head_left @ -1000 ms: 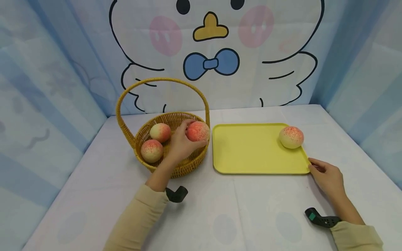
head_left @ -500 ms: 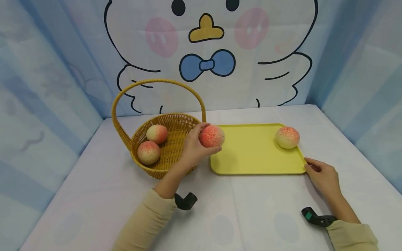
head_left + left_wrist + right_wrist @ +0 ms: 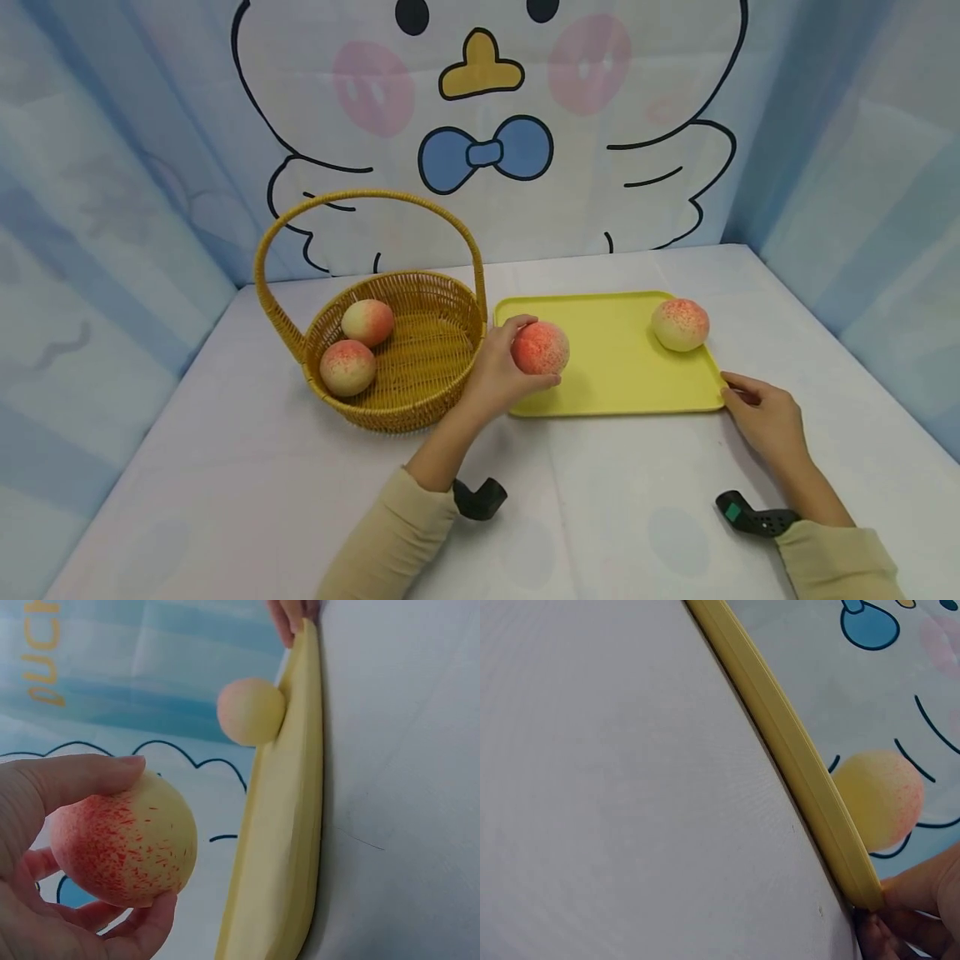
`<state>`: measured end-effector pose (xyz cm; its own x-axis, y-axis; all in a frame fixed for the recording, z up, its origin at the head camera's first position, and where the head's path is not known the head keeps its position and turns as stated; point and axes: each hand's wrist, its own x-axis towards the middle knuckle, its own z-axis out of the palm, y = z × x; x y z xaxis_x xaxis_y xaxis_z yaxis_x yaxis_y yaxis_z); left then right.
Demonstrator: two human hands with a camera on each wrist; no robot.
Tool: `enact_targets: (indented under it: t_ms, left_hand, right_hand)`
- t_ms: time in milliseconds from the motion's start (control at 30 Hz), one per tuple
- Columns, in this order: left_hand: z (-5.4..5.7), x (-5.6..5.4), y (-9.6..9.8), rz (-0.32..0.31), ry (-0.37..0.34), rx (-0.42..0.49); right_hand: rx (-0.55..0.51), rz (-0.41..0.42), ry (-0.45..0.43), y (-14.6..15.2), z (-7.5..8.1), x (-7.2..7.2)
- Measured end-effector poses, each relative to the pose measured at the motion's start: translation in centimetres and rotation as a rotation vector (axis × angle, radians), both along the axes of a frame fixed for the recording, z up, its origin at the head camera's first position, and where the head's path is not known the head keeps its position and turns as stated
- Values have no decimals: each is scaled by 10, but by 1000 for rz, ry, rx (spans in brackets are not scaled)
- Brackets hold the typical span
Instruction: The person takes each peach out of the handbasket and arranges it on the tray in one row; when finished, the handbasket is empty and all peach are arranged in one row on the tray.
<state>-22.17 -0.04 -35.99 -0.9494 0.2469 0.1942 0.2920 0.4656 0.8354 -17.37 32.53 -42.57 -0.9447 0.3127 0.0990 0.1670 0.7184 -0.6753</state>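
Note:
My left hand (image 3: 501, 371) holds a red-speckled peach (image 3: 541, 348) between thumb and fingers, over the left part of a yellow tray (image 3: 600, 392). In the left wrist view the held peach (image 3: 127, 847) shows a red side and a pale side, raised beside the tray. At the tray's front right corner, my right hand (image 3: 768, 421) pinches the rim between thumb and fingers, as the right wrist view also shows. A second peach (image 3: 680, 325) rests at the tray's right end.
A woven basket (image 3: 405, 417) with a tall arched handle stands left of the tray. Inside lie a pale-and-red peach (image 3: 367, 322) and a speckled peach (image 3: 348, 367). A cartoon-printed curtain (image 3: 487, 225) hangs behind the white-covered table (image 3: 262, 500).
My left hand has lifted the peach out of the basket and carried it right, over the tray. The right hand keeps its hold at the tray's corner.

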Motion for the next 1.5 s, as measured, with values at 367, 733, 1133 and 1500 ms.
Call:
enact_targets:
  t_ms: [367,733,1133,1500]
  left_hand:
    - [-10,-1,4,-22,-11,-110]
    - [-29,-5,9,-44,-49,-85]
    - [-37,-8,10,-62,-44,-107]
    - [-40,-10,10,-62,-25,-69]
  right_hand:
    - [9,-5,-3,0,2,-1]
    - [12,3,3,1,0,0]
    - [15,-6,5,1,-1,-1]
    - [17,-3,3,0,0,0]
